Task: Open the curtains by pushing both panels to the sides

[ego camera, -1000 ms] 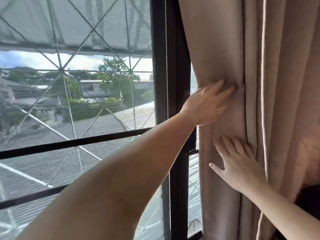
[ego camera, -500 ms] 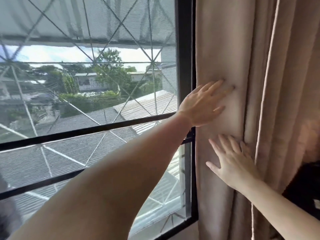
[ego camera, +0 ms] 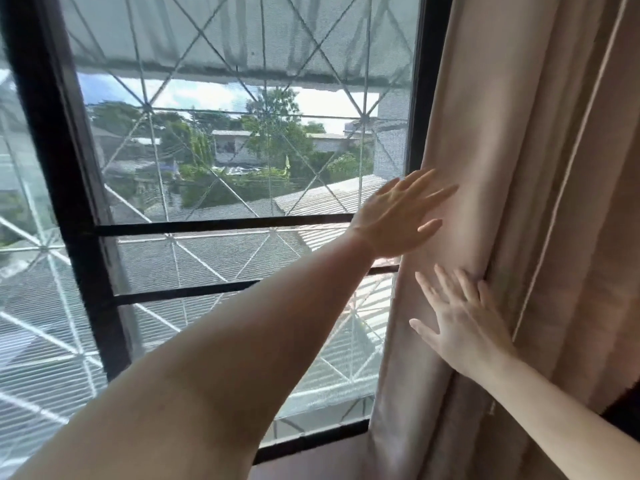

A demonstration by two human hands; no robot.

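A beige curtain panel (ego camera: 512,140) hangs bunched in folds at the right side of the window. My left hand (ego camera: 398,216) is stretched out flat with fingers apart, its fingertips at the curtain's left edge. Lower down, my right hand (ego camera: 460,323) lies flat with spread fingers, pressing on the curtain fabric beside a deep fold. Neither hand grips the cloth. No second panel is in view.
A black-framed window (ego camera: 79,209) with a mesh screen and white diamond grille fills the left and middle. Its right frame post (ego camera: 420,98) stands just left of the curtain. The sill (ego camera: 311,441) runs along the bottom. A dark object (ego camera: 623,410) sits at the right edge.
The curtain has shifted further right, uncovering the right frame post and more glass. My left hand has eased back to the curtain's edge; my right hand stays pressed on the fabric.
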